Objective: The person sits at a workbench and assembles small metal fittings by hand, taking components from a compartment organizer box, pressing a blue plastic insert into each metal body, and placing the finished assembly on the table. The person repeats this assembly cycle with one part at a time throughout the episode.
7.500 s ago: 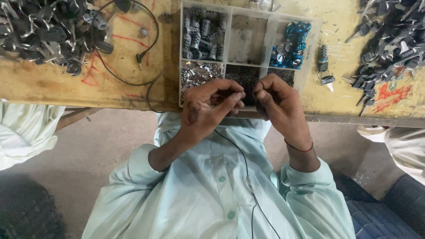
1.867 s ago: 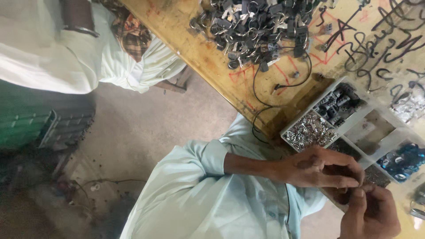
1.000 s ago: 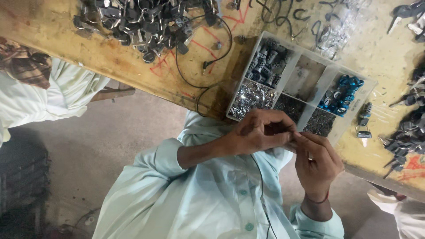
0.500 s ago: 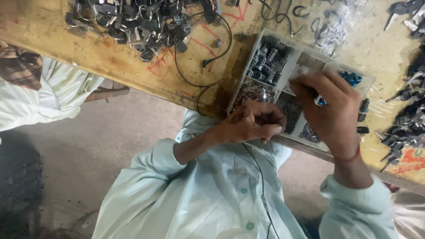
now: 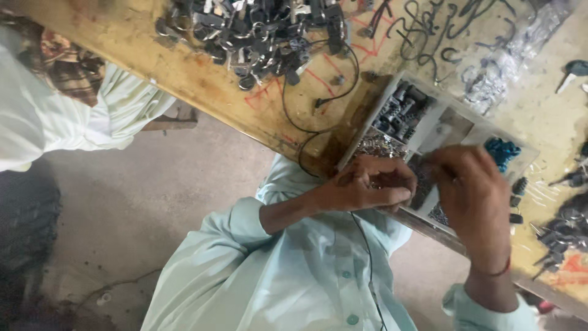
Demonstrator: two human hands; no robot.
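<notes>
Over the compartment tray (image 5: 454,116) the right hand (image 5: 471,190) has dropped back from its reach, fingers curled, grip hidden, rejoining the left hand (image 5: 367,187) pinching a small part, so fitting resumes.

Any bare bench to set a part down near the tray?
Bare wood runs along the bench's near edge, below the pile of metal parts and left of the compartment tray; a thin black cable loops there. Crowded: the tray, with the left hand and right hand over it, and the loose dark parts at right.
</notes>
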